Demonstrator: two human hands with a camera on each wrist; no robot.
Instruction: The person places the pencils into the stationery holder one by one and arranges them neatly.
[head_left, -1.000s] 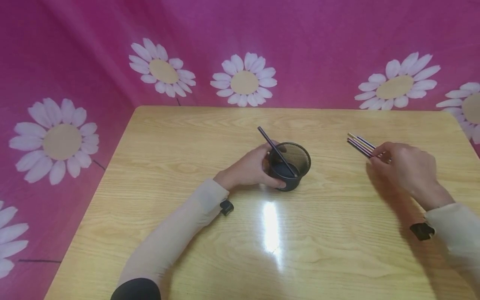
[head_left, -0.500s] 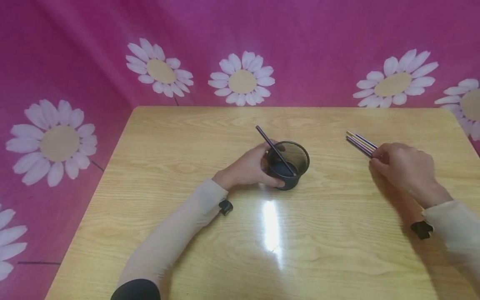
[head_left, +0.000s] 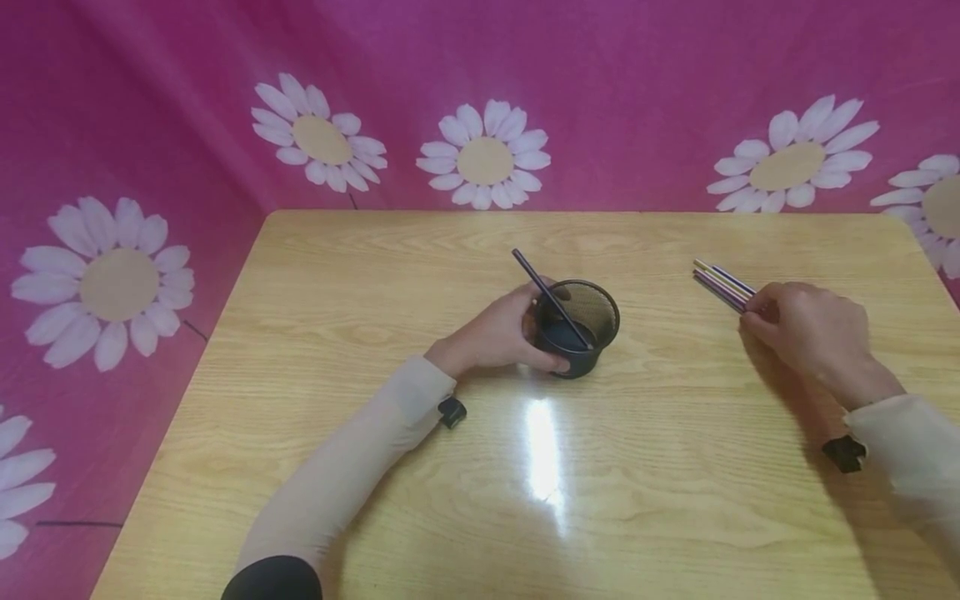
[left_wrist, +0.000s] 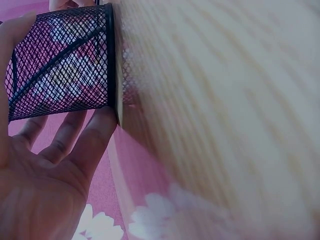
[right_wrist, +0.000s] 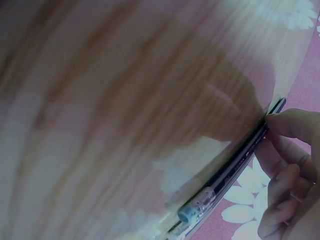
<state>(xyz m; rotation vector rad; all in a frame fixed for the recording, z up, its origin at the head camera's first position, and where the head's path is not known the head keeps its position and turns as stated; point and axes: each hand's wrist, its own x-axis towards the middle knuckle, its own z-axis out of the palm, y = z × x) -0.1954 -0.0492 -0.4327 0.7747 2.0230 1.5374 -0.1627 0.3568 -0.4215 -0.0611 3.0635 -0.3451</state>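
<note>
Under the right hand point(head_left: 813, 333), a dark pencil point(right_wrist: 240, 161) was pinched between thumb and finger, narrowly, presumably to suit the slim shaft; other pencils point(head_left: 722, 282) were bunched alongside on the table point(head_left: 645, 500). Mesh cup point(head_left: 581, 360) was gripped by left hand point(head_left: 501, 333), likely for steadiness; leaning pencil point(head_left: 551, 297) was held inside.

1. The right hand point(right_wrist: 292, 172) reached in from the right edge, thumb and finger pinching a dark pencil point(right_wrist: 242, 159).
2. The pencil slanted from lower left to upper right, close along the wooden table point(right_wrist: 110, 100).
3. A pale blue eraser point(right_wrist: 187, 215) in a shiny ferrule point(right_wrist: 204, 197) capped its lower end.
4. Just beside it lay another pencil's end point(right_wrist: 176, 231), blurred.
5. Beyond the table's edge hung pink cloth point(right_wrist: 303, 82) with white petals point(right_wrist: 240, 204).
</note>
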